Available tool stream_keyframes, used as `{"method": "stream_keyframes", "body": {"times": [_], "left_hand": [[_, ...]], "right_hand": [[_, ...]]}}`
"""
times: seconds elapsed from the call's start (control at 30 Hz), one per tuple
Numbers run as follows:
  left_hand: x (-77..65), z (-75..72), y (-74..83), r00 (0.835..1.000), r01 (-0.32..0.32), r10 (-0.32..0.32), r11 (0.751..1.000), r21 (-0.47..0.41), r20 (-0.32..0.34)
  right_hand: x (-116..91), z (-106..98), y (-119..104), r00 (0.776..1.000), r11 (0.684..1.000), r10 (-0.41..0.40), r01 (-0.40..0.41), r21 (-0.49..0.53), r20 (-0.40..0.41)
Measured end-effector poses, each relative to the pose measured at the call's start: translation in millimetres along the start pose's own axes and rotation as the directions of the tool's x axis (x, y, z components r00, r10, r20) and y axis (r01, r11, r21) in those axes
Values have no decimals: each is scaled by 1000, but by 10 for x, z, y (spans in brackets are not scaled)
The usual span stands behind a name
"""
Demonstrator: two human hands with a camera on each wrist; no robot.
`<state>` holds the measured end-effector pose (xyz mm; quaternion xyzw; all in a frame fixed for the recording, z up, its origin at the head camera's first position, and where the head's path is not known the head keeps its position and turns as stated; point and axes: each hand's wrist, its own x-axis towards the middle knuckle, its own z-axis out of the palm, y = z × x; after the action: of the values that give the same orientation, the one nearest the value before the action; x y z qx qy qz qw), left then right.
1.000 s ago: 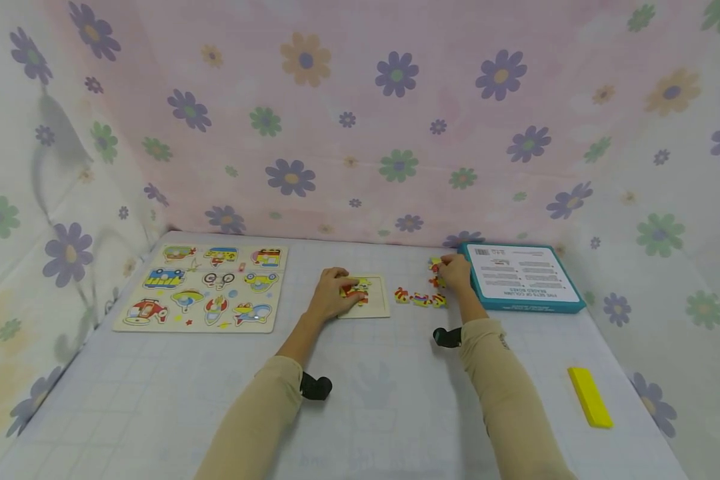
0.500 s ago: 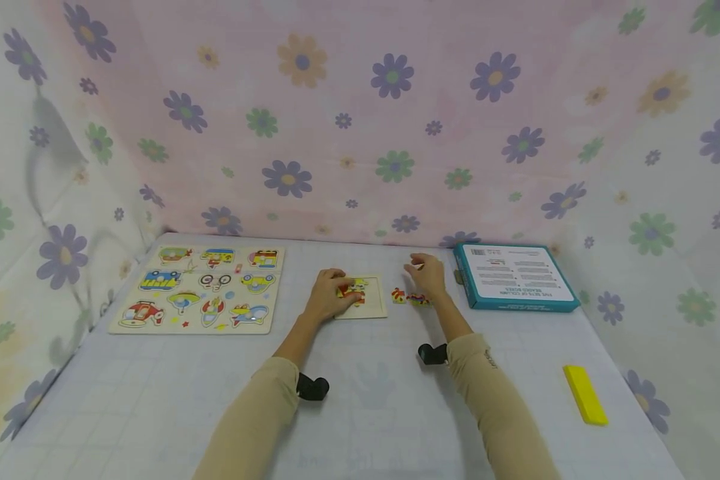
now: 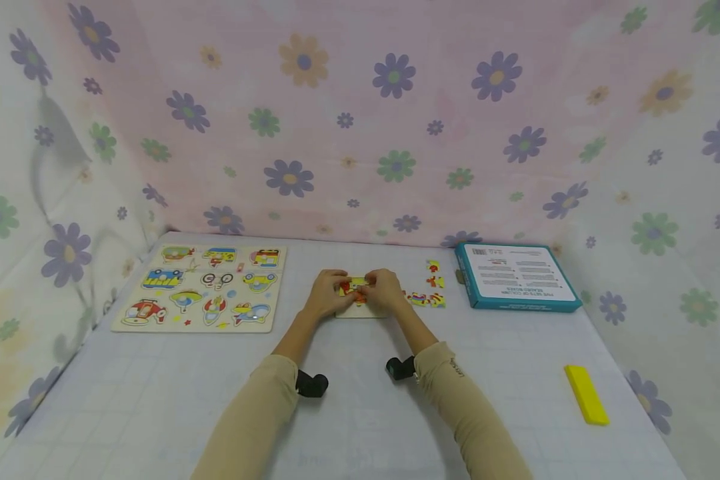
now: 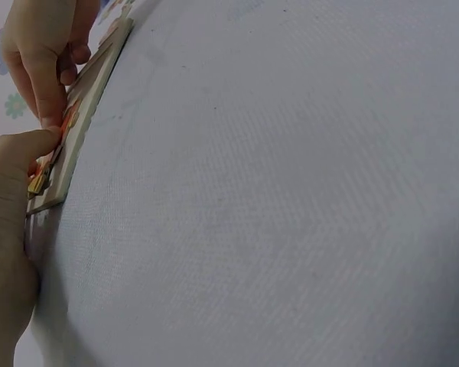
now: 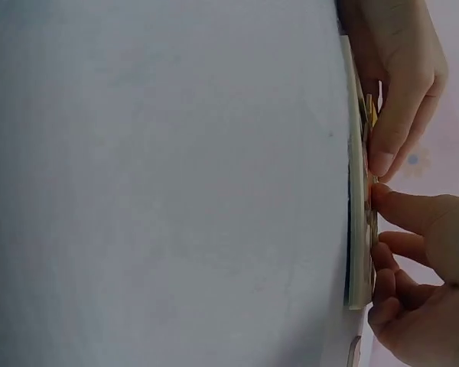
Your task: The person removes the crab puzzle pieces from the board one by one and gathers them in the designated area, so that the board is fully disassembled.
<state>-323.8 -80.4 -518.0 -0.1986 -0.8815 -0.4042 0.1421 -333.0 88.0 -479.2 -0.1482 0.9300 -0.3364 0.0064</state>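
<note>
A small wooden jigsaw board lies mid-table with red and yellow puzzle pieces in its left part. My left hand holds the board's left side, its thumb over the pieces in the left wrist view. Close against that thumb, my right hand pinches a puzzle piece down at the board; fingers mostly hide this piece. In the right wrist view, the thumb and index finger of the right hand meet at the pieces. Several loose puzzle pieces lie right of the board, partly behind the right hand.
A large vehicle puzzle board lies at the left. At the back right is a teal box with a white label. A yellow block sits near the right edge. Flowered cloth walls in the table.
My right hand has come left from the loose pieces beside the teal box to the small board, bringing a puzzle piece. The left hand has stayed on the board.
</note>
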Motion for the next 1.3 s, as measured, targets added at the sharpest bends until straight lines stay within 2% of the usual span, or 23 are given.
{"method": "stream_keyframes", "body": {"times": [0.17,0.27,0.37,0.5,0.6,0.67,0.9,1.03,1.17,1.3], "left_hand": [[6,-30,11,999,-36,36,999,12,-7],[0,-36,16,1000,-27,27,999,18,3],[-10,-33,15,1000,-1,1,1000,20,7],[-25,-22,7,1000,22,-22,1000,15,0],[-31,-18,8,999,38,-38,999,4,4],[-30,-19,11,999,50,-50,999,-3,10],[-26,-31,27,997,72,-72,997,-9,21],[-36,-37,41,997,76,-76,997,-23,19],[-44,-38,53,996,87,-87,995,-37,18],[-42,-33,53,996,84,-84,996,-40,13]], "right_hand": [[8,1,-21,998,992,56,-55,115,-8],[12,-3,-15,998,987,67,-67,148,7],[15,-5,9,999,992,17,-20,125,28],[8,-26,94,996,997,-73,72,24,53],[-6,-80,185,993,994,-103,105,-25,54],[-14,-141,248,993,994,-108,109,-15,45],[-20,-411,543,997,996,-74,75,51,-21],[-6,-549,722,997,999,-32,30,-44,-66],[15,-648,858,995,986,78,-86,-145,-61],[35,-710,941,988,974,149,-154,-168,-39]]}}
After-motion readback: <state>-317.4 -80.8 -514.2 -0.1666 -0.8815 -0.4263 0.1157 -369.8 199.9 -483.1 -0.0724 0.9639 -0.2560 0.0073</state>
